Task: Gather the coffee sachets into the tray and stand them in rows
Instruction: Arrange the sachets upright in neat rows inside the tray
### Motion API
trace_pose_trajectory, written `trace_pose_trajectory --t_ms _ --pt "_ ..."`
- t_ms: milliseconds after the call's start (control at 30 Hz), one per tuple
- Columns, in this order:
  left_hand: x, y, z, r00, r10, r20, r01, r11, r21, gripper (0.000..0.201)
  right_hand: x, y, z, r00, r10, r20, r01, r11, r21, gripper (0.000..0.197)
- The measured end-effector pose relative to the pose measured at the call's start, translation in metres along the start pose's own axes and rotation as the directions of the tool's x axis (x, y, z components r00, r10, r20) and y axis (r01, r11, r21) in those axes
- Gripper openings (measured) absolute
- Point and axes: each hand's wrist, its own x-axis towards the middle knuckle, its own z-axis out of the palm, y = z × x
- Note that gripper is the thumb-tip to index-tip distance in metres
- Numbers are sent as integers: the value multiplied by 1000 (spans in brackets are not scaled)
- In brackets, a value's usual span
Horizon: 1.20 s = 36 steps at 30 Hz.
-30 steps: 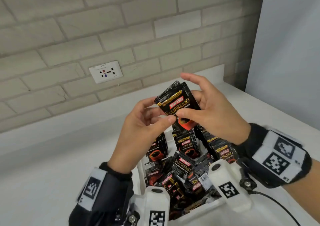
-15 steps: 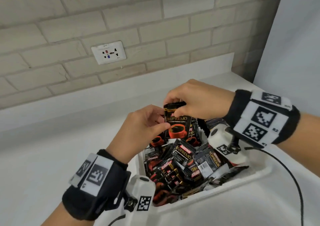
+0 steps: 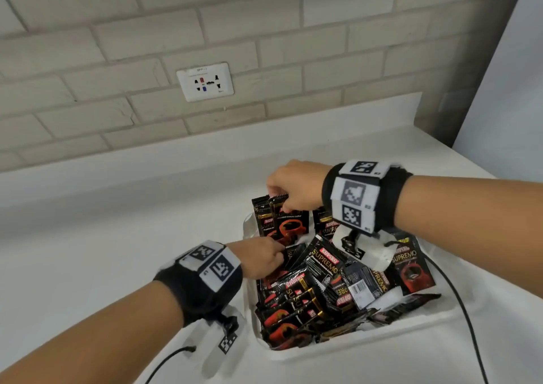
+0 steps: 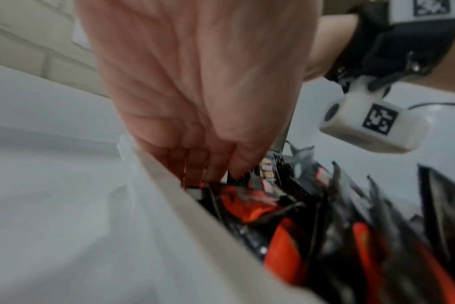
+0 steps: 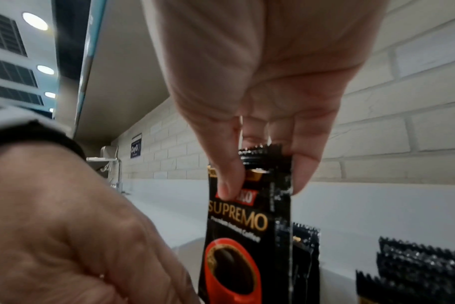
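Note:
A white tray (image 3: pixel 338 351) on the counter holds several black and red coffee sachets. My right hand (image 3: pixel 282 198) pinches the top edge of one sachet (image 3: pixel 291 225) and holds it upright at the tray's far left, in front of another standing sachet (image 3: pixel 262 216). In the right wrist view thumb and finger of that hand (image 5: pixel 265 181) grip the sachet (image 5: pixel 247 226). My left hand (image 3: pixel 264 255) reaches into the tray's left side just below it. Its fingers (image 4: pixel 208 164) dip behind the tray wall (image 4: pixel 195 226), tips hidden. Loose sachets (image 3: pixel 323 280) lie in a heap.
A brick wall with a white socket (image 3: pixel 205 81) backs the white counter (image 3: pixel 102 236). A black cable (image 3: pixel 464 310) runs past the tray's right side. A grey panel (image 3: pixel 505 104) closes the right edge.
Both hands came down from chest height into the tray. The right hand lowered the sachet to stand at the far left. The left hand let go of it and sank lower.

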Motion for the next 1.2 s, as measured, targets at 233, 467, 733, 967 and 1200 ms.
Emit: trace_pose_trajectory --t_ms 233,467,733,967,1200 --pt "10 3 9 996 -40 74 33 995 94 46 19 -10 14 998 -12 59 15 998 -56 30" --pt "5 10 6 997 -21 79 5 980 197 42 22 -11 19 998 -12 58 20 991 -130 28" --pt "-3 14 0 991 -11 135 3 999 53 45 26 -13 29 998 -40 46 48 979 -198 25" --pt "-16 16 -3 986 45 159 -50 998 28 44 26 -9 36 996 -9 85 24 983 -179 31" --pt "-12 6 4 988 107 115 -114 992 60 43 24 -4 36 995 -28 99 40 992 -123 45"
